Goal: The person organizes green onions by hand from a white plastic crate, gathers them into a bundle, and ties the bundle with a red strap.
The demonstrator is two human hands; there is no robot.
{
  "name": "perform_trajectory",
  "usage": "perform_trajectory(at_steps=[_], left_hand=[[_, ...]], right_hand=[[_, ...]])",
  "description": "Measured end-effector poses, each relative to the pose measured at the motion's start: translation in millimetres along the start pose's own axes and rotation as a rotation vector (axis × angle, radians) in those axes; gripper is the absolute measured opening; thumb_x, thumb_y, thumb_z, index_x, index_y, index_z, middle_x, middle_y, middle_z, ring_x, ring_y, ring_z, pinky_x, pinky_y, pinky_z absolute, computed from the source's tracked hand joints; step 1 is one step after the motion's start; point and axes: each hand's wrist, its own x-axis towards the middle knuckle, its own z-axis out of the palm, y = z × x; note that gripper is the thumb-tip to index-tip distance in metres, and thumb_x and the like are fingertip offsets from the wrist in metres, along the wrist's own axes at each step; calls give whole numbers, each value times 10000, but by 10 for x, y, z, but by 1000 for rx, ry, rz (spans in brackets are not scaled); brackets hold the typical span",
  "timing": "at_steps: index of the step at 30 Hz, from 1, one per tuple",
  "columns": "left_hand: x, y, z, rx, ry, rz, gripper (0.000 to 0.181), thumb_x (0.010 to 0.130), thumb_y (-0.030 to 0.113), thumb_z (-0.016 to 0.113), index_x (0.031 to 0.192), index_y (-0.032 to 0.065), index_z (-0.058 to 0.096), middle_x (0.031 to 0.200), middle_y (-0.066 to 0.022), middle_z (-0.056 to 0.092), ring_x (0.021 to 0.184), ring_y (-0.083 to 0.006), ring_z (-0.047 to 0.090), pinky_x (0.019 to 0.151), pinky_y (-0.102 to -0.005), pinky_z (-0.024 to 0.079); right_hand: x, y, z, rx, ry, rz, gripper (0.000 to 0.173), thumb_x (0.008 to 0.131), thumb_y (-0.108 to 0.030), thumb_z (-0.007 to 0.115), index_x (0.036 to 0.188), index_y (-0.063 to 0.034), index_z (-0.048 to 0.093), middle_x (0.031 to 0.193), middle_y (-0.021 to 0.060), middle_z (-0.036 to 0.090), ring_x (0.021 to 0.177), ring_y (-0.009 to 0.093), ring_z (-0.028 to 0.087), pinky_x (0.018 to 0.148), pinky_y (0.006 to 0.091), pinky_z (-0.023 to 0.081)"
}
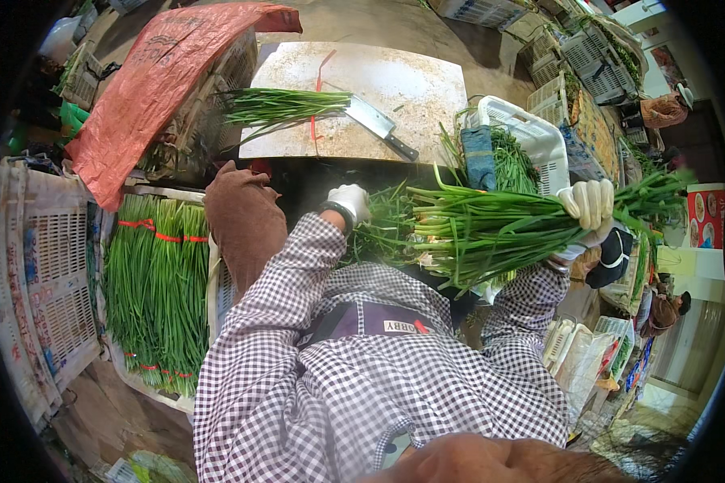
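My right hand [587, 206], in a white glove, grips a thick bunch of loose garlic chives [495, 226] at my right. Their pale stem ends point left, and the leafy tips trail past the hand to the right. My left hand [348, 202], also gloved, is curled in front of my waist beside loose green leaves [383, 232]; its fingers are partly hidden and slightly blurred. Ahead, a smaller bundle of chives [290, 105] lies on a stained white board [411, 78]. The blade of a cleaver [371, 118] touches the bundle's right end, its black handle pointing towards me.
On my left stands a crate [211, 265] of chive bundles [163, 271] tied with red bands. A brown cloth [241, 223] hangs beside it. A red tarp [175, 66] covers crates at the far left. Beyond the board's right side is a white basket [553, 151] of greens.
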Motion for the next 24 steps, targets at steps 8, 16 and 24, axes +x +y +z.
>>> perform_trajectory(at_steps=[8, 16, 24], left_hand=[[42, 300, 42, -1375, -350, 498, 496, 854, 116, 661, 1318, 24, 512, 1268, -90, 582, 1137, -167, 545, 992, -318, 411], [-214, 438, -124, -1360, -151, 507, 300, 767, 76, 749, 1051, 13, 675, 956, -48, 690, 891, -138, 623, 817, -281, 489], [-234, 476, -156, -885, 260, 471, 270, 680, 30, 786, 942, -4, 729, 976, -76, 654, 845, -165, 636, 752, -290, 515]], right_hand=[[40, 144, -160, 147, 228, 11, 123, 928, -78, 538, 890, -110, 425, 755, -26, 400, 724, 107, 401, 799, 312, 369], [-23, 108, -183, 186, 180, 18, 180, 898, -64, 601, 854, -120, 437, 733, -40, 410, 690, 100, 411, 777, 291, 384], [-44, 234, -162, 194, 209, 29, 136, 924, -87, 570, 889, -110, 440, 747, -22, 390, 697, 111, 387, 780, 308, 376]])
